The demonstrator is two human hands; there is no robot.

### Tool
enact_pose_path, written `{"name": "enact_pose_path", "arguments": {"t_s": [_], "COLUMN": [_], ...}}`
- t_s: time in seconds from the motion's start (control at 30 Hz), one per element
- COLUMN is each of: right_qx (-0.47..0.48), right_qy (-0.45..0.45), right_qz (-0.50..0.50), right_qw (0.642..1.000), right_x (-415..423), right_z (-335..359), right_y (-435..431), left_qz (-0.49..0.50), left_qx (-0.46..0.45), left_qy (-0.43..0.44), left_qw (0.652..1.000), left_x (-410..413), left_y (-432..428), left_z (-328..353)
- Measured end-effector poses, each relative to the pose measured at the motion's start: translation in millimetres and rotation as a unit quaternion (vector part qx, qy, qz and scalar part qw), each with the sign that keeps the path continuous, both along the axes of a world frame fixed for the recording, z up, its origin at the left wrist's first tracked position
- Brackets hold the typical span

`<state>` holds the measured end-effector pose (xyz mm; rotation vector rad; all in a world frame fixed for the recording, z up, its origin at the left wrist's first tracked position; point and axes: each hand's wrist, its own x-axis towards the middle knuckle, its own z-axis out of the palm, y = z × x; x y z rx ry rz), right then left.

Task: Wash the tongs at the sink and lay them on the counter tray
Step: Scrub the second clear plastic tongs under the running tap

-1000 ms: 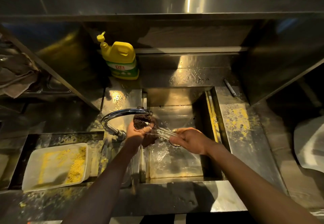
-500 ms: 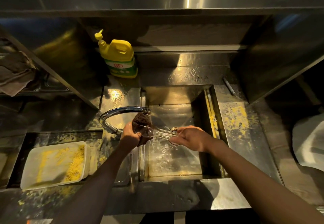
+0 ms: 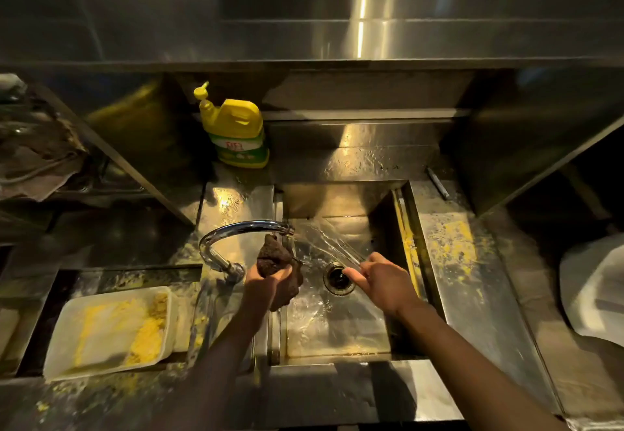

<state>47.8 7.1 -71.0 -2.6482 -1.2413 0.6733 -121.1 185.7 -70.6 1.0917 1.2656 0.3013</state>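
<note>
Scrubber [image 3: 274, 256] has come off the tongs [image 3: 332, 247]; my left hand [image 3: 266, 283] grips it, right hand [image 3: 383, 282] pinches tongs under the tap [image 3: 243, 229] stream. Scrubbing done, I reckon; rinsing now.

Stainless steel counter [image 3: 472, 295] with recessed sink [image 3: 337, 336], wet, smeared with yellow residue. On it: yellow detergent bottle [image 3: 236, 130], upright, back ledge behind sink; white plastic container [image 3: 108, 329] holding yellow crumbs, left of sink; curved chrome faucet [image 3: 233, 235], mounted left of basin; small metal rod [image 3: 438, 183], back right.
</note>
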Motion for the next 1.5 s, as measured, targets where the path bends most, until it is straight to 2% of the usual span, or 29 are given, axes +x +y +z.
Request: {"name": "enact_pose_path", "arguments": {"t_s": [0.17, 0.5, 0.67, 0.83, 1.0, 1.1, 1.37, 1.5], "right_qx": [0.046, 0.133, 0.197, 0.252, 0.350, 0.398, 0.465, 0.496], "right_qy": [0.020, 0.050, 0.030, 0.050, 0.061, 0.072, 0.074, 0.067], "right_qz": [-0.140, -0.251, -0.265, -0.279, -0.284, -0.277, -0.299, -0.333], "right_qw": [0.989, 0.958, 0.943, 0.925, 0.891, 0.872, 0.830, 0.799], "right_x": [-16.0, -17.4, -6.7, 4.6, 14.7, 23.4, 34.9, 35.3], "right_z": [3.3, 24.2, 39.8, 61.8, 95.1, 116.4, 164.7, 178.9], "right_y": [-7.4, -41.8, -65.7, -91.2, -136.8, -171.8, -256.7, -303.9], "left_qz": [-0.044, -0.137, -0.156, -0.168, -0.215, -0.205, -0.206, -0.240], "left_qx": [-0.016, -0.012, -0.036, -0.023, 0.008, 0.029, 0.009, -0.016], "left_qy": [-0.006, -0.045, -0.067, -0.103, -0.142, -0.153, -0.194, -0.203], "left_qw": [0.999, 0.989, 0.985, 0.980, 0.966, 0.966, 0.959, 0.949], "left_x": [3.1, 34.4, 55.0, 76.0, 93.1, 108.3, 135.0, 147.3], "left_y": [-19.9, -50.7, -73.0, -105.7, -147.8, -176.7, -251.2, -293.3], "left_z": [9.2, 40.2, 57.9, 82.1, 111.4, 127.6, 163.2, 173.9]}}
